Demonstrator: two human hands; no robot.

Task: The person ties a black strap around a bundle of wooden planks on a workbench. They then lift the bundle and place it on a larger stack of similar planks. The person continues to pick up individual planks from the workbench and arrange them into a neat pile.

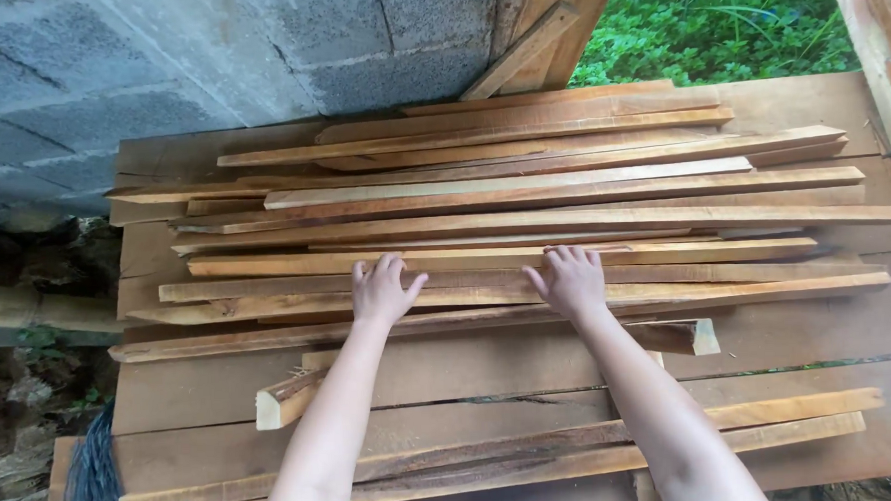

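Left hand [382, 291] and right hand [570, 279] lay flat, fingers spread, gripping nothing, on stacked wooden slats [527, 277] atop a plank workbench [800, 335]. Grey block wall [157, 63] stood behind; greenery [716, 18] beyond.

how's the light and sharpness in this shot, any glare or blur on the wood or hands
Head view: soft, even daylight, no hard shadows and no glare on the wooden slats; the left hand and right hand lie flat on the pile, fairly sharp with slight softness at the fingertips; the greenery at top right is the brightest patch; the block wall is in dimmer, flat light.
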